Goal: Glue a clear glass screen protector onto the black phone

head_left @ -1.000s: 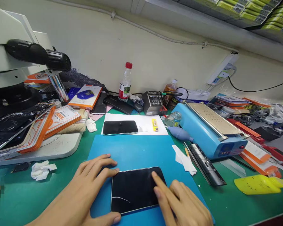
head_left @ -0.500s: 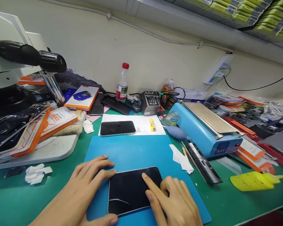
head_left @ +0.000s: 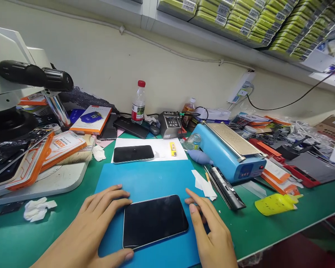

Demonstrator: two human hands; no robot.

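Both our hands frame a dark phone [head_left: 155,220] lying screen up on the blue mat [head_left: 145,178] near the front of the green worktop [head_left: 268,227]. Our left hand [head_left: 97,219] lies flat with fingers spread, fingertips at the phone's upper left corner and the thumb touching its near left corner. Our right hand [head_left: 209,230] rests just beside the phone's right edge, fingers loosely open and gripping nothing; whether they touch the edge we cannot tell. Behind the mat a second phone [head_left: 133,153] lies on a white sheet [head_left: 162,149], with a small yellow lighter [head_left: 173,148] beside it. To the right stand a blue heating machine [head_left: 229,152], a blue air blower [head_left: 199,157] and a black bar-shaped tool [head_left: 227,187], with a scrap of white paper [head_left: 203,184] overhanging the mat's right edge near our right hand. A yellow bottle [head_left: 276,203] lies further right, close to the worktop's front edge. On the left, the microscope base [head_left: 44,178] carries orange packages [head_left: 60,146], and a crumpled tissue [head_left: 36,209] lies well apart from our left hand. A water bottle [head_left: 138,102] and a soldering station [head_left: 169,124] stand by the wall. Open mat stretches between the two phones.
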